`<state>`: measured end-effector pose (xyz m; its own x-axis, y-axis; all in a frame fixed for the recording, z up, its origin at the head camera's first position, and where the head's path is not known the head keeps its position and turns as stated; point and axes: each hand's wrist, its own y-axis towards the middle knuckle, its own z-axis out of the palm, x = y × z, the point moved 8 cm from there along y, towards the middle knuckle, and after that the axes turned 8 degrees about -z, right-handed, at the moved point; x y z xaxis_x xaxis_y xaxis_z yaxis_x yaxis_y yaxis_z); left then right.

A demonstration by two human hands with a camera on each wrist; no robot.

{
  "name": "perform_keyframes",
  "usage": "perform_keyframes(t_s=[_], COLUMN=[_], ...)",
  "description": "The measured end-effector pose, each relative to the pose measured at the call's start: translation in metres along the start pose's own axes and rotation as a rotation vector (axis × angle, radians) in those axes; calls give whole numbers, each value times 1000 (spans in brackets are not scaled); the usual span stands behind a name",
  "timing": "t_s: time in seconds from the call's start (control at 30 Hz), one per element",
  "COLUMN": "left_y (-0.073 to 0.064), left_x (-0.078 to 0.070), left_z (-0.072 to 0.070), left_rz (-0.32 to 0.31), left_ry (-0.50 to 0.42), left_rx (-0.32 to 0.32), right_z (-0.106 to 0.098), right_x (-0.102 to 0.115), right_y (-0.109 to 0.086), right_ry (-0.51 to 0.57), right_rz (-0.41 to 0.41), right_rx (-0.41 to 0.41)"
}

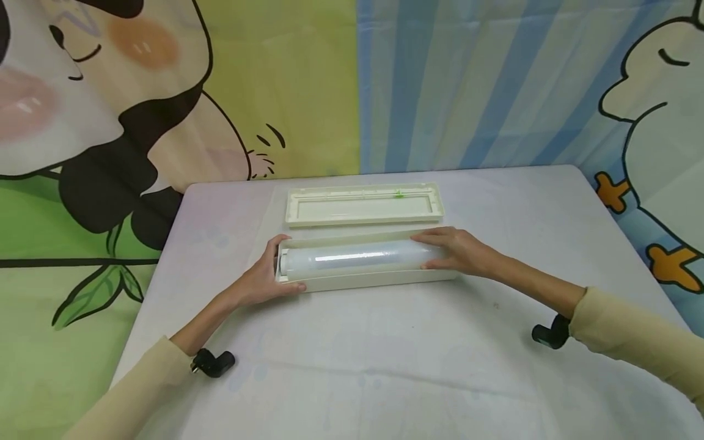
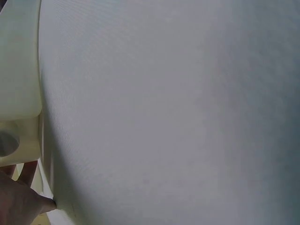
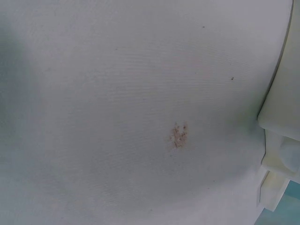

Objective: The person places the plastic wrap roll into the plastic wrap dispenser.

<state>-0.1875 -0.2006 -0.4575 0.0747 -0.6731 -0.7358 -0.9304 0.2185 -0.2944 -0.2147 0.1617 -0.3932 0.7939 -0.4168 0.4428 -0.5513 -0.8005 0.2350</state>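
A long cream plastic cling film dispenser box (image 1: 379, 280) lies lengthwise on the table, its top uncovered. Inside it sits a shiny roll of cling film (image 1: 341, 258). My left hand (image 1: 265, 275) grips the box's left end, thumb along the front wall and fingers behind the end. With fingers and thumb spread across it, my right hand (image 1: 462, 252) holds the roll's right end, which the hand partly hides. The left wrist view catches the left hand (image 2: 21, 201) at the box end; the right wrist view shows only the box end (image 3: 283, 108), not the hand.
The dispenser's cream lid (image 1: 363, 219) lies just behind the box, inner side up, with a small green slider (image 1: 399, 194) on its rail. A white cloth covers the table (image 1: 352, 366). Printed cartoon curtains (image 1: 308, 85) hang behind the table's back edge.
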Motion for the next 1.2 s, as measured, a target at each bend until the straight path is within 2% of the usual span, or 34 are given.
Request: perform_keyframes(t_s=[0.23,0.47,0.7,0.97,1.07,1.2], left_y=[2,2,1,0,1,1], left_x=[-1,0,0,1,2,1], left_z=[3,3,3,2,2,1], left_rz=[8,5,-9,-3,0,1], left_ry=[-5,-9,-13,-18,-20,-18], left_rx=[1,0,-3,-9,-7,-10], right_z=[-4,-6,-9,-17,-22,-25], right_x=[10,12,4,2,-4,-18], right_y=[-7,-8,-13,-18,-18,-17], right_ry=[-93,-92,-66,-26,0,72], right_rz=[-146,-192,-87,-91,-29,118], right_rx=[-125,-174,-175,-196,-199,-163])
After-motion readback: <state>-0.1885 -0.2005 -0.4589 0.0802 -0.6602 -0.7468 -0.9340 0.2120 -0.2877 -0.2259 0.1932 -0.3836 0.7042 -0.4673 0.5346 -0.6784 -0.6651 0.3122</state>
